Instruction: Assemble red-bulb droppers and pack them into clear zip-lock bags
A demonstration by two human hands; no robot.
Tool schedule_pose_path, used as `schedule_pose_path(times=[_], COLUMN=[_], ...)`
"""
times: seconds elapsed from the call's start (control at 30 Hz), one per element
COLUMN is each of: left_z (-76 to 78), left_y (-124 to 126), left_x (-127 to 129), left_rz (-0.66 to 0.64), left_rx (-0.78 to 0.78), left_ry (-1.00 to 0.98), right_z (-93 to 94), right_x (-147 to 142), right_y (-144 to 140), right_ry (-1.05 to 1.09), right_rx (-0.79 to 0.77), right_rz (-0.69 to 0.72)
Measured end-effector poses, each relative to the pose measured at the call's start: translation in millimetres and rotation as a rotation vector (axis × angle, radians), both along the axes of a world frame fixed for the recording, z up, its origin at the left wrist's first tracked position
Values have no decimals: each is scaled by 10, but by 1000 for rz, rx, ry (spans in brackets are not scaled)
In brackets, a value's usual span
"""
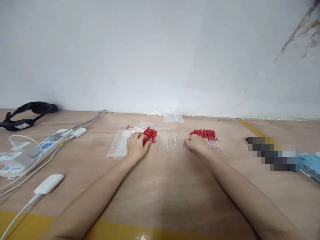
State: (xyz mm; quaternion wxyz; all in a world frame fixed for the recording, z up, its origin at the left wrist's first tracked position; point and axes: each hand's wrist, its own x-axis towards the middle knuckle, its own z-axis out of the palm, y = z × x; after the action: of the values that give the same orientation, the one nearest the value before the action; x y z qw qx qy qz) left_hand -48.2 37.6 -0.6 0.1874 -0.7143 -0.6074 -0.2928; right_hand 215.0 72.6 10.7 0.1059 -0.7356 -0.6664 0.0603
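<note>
My left hand is curled at a loose pile of red rubber bulbs, with its thumb and fingers closed around one at the pile's near side. To the right of the pile, a row of clear dropper tubes lies side by side. At the right end of that row my right hand pinches a tube, mostly hidden by the fingers. Just beyond and beside it are several droppers lined up, clear stems with red bulbs on their far ends.
Clear zip bags lie left of my left hand, and another bag by the wall. At left are a power strip with cables, a white device and a black strap. A blue packet lies far right.
</note>
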Motion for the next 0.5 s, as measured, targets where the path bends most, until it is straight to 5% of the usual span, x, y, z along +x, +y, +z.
schedule_pose_path(times=[0.33, 0.5], left_z=[-46, -8], left_y=[55, -108], left_x=[-39, 90], left_rz=[-31, -313], left_rx=[-40, -23], left_ry=[15, -85], right_z=[-140, -120], right_x=[24, 80], right_y=[-469, -778], right_ry=[43, -30], right_rx=[482, 549], right_rz=[334, 432])
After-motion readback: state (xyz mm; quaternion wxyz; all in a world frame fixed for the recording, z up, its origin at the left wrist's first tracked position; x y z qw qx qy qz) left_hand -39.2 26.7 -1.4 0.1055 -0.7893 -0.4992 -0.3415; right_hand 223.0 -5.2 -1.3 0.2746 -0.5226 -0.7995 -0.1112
